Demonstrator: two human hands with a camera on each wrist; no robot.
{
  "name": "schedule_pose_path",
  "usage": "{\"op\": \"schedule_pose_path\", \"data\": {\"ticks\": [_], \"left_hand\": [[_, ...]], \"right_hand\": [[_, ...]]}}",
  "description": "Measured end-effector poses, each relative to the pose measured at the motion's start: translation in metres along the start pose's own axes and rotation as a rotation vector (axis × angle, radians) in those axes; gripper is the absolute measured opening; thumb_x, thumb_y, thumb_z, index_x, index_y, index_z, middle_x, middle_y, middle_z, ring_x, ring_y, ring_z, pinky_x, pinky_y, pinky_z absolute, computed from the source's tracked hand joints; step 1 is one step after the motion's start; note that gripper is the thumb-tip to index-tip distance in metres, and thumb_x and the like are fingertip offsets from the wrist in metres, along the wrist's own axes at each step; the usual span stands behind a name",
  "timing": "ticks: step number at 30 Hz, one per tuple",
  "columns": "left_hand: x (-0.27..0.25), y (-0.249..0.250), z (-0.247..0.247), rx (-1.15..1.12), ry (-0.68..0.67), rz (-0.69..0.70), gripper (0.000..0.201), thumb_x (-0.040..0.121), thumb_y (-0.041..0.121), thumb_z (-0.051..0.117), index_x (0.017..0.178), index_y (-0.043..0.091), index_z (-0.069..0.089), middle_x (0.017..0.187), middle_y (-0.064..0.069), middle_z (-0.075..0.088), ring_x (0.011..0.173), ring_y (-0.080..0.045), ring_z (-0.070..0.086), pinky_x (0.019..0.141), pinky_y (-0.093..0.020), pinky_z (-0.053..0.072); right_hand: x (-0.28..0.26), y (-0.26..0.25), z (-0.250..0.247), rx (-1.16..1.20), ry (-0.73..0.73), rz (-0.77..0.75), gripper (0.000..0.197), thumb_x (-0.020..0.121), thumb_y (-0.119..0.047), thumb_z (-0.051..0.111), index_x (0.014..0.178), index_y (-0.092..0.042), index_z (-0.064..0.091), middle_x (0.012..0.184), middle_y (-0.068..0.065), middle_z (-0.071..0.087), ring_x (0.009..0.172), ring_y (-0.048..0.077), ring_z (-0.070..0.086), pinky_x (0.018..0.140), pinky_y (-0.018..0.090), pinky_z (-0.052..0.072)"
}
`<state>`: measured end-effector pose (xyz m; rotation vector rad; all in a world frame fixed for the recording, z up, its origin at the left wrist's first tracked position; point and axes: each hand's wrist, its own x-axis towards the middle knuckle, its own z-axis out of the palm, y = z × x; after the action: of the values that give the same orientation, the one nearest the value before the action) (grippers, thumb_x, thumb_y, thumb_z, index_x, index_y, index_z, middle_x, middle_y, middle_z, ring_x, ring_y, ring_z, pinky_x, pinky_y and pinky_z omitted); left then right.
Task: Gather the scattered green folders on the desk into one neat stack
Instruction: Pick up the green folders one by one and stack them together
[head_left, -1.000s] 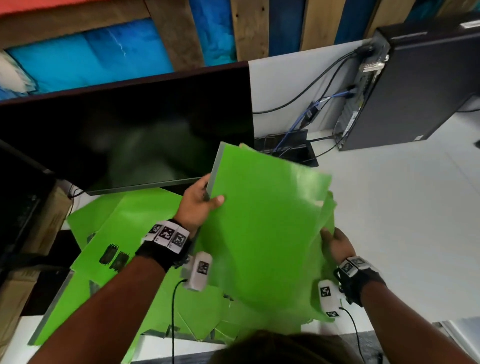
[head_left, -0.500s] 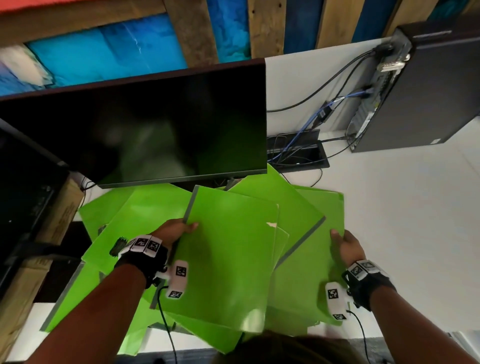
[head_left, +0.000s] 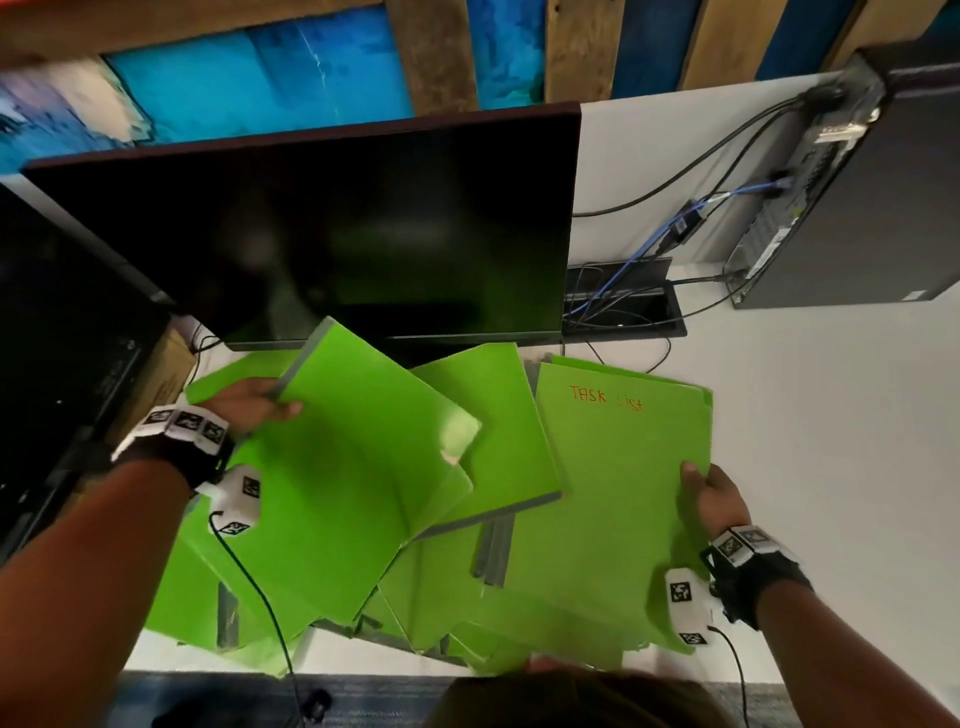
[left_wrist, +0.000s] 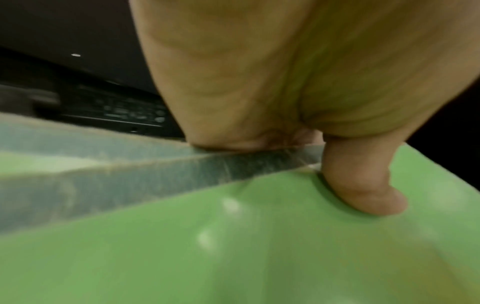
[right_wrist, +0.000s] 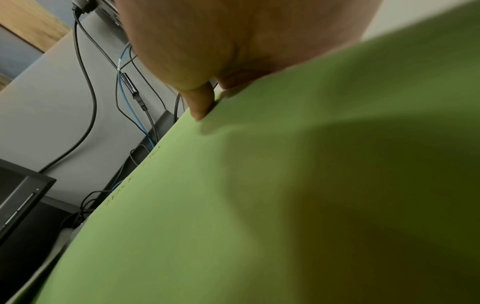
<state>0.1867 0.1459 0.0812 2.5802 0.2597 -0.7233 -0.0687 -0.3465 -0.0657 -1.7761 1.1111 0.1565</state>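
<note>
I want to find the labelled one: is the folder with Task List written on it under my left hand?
No, the Task List folder is gripped by the right hand; the left hand holds an unlabelled folder.

Counted in head view: two hands, left (head_left: 249, 402) at centre left, right (head_left: 714, 499) at lower right. Green folders (head_left: 519, 441): at least seven overlapping across lower centre, exact total unclear; one lettered "TASK List" (head_left: 618, 467). Two dark monitors: large (head_left: 332, 228) upper centre, second (head_left: 57, 322) at left edge. One computer tower (head_left: 857, 208) upper right. One cardboard box (head_left: 161, 374) at left.
</note>
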Motion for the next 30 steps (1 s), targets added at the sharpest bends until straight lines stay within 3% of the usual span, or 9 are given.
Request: {"op": "schedule_pose_path", "data": {"ticks": [4,7,10,13,17,19,22,26,30], "left_hand": [[-0.010,-0.046,-0.009,-0.319,-0.050,-0.090,0.029,0.081,0.027,0.071,0.106,0.014,0.063,0.098,-0.013,0.070,0.090,-0.033,0.066,0.081,-0.045,0.053],[-0.025,-0.069,0.010,-0.666,0.013,-0.136,0.006,0.091,0.007,0.058,0.094,0.003,0.060,0.070,-0.010,0.066,0.053,-0.014,0.067,0.063,-0.034,0.055],[-0.048,-0.074,0.047,-0.916,0.050,-0.218,0.016,0.097,0.007,0.047,0.083,0.006,0.055,0.049,0.001,0.060,0.040,-0.010,0.059,0.044,-0.025,0.052],[-0.056,-0.078,0.088,-1.120,0.057,-0.309,0.026,0.100,0.013,0.043,0.076,0.012,0.052,0.041,0.004,0.053,0.035,-0.011,0.053,0.038,-0.020,0.047],[-0.059,-0.073,0.137,-1.176,0.042,-0.366,0.022,0.098,0.013,0.047,0.077,0.010,0.055,0.046,0.001,0.054,0.039,-0.014,0.054,0.043,-0.023,0.050],[-0.058,-0.073,0.148,-1.114,0.059,-0.397,0.016,0.091,0.018,0.058,0.094,0.003,0.062,0.070,-0.008,0.066,0.061,-0.021,0.066,0.062,-0.035,0.059],[-0.051,-0.069,0.152,-0.898,0.107,-0.458,0.059,0.077,0.032,0.067,0.125,-0.001,0.055,0.106,-0.014,0.061,0.094,-0.030,0.061,0.087,-0.043,0.054],[-0.050,-0.054,0.148,-0.675,0.133,-0.482,0.046,0.091,0.029,0.061,0.121,-0.004,0.050,0.101,-0.014,0.053,0.089,-0.028,0.051,0.076,-0.032,0.041],[-0.042,-0.069,0.146,-0.652,0.148,-0.431,0.047,0.081,0.030,0.071,0.110,-0.004,0.055,0.111,-0.022,0.065,0.099,-0.037,0.064,0.092,-0.049,0.052]], "right_hand": [[-0.001,0.000,0.000,0.012,-0.002,-0.002,0.040,0.097,-0.034,0.044,0.119,-0.003,0.056,0.117,0.022,0.062,0.092,0.029,0.053,0.081,0.032,0.036],[-0.003,-0.001,0.000,0.025,0.009,-0.005,0.040,0.097,-0.034,0.044,0.119,-0.003,0.057,0.115,0.021,0.063,0.089,0.028,0.052,0.081,0.033,0.037],[-0.004,-0.002,0.000,0.029,0.014,0.001,0.042,0.097,-0.035,0.044,0.122,-0.004,0.056,0.117,0.021,0.062,0.091,0.029,0.052,0.083,0.034,0.038],[-0.003,-0.003,0.000,0.030,0.005,0.006,0.042,0.097,-0.035,0.045,0.124,-0.004,0.055,0.121,0.022,0.061,0.102,0.036,0.056,0.086,0.035,0.038],[-0.001,-0.002,-0.001,0.033,0.000,0.007,0.042,0.097,-0.034,0.045,0.124,-0.003,0.055,0.122,0.023,0.060,0.098,0.033,0.055,0.089,0.039,0.040],[-0.001,-0.003,-0.001,0.030,-0.002,0.012,0.042,0.097,-0.033,0.046,0.124,-0.002,0.055,0.122,0.024,0.060,0.098,0.034,0.054,0.087,0.037,0.038],[-0.001,-0.004,-0.001,0.026,0.001,0.018,0.043,0.096,-0.033,0.047,0.124,-0.001,0.055,0.122,0.025,0.059,0.109,0.040,0.055,0.089,0.039,0.038],[0.003,-0.003,0.000,0.034,-0.005,0.005,0.044,0.096,-0.033,0.047,0.124,0.001,0.054,0.121,0.026,0.059,0.103,0.039,0.056,0.089,0.040,0.039],[0.006,0.001,-0.001,0.021,-0.004,0.006,0.044,0.096,-0.035,0.048,0.121,0.000,0.055,0.118,0.026,0.061,0.103,0.040,0.057,0.087,0.040,0.042]]}}
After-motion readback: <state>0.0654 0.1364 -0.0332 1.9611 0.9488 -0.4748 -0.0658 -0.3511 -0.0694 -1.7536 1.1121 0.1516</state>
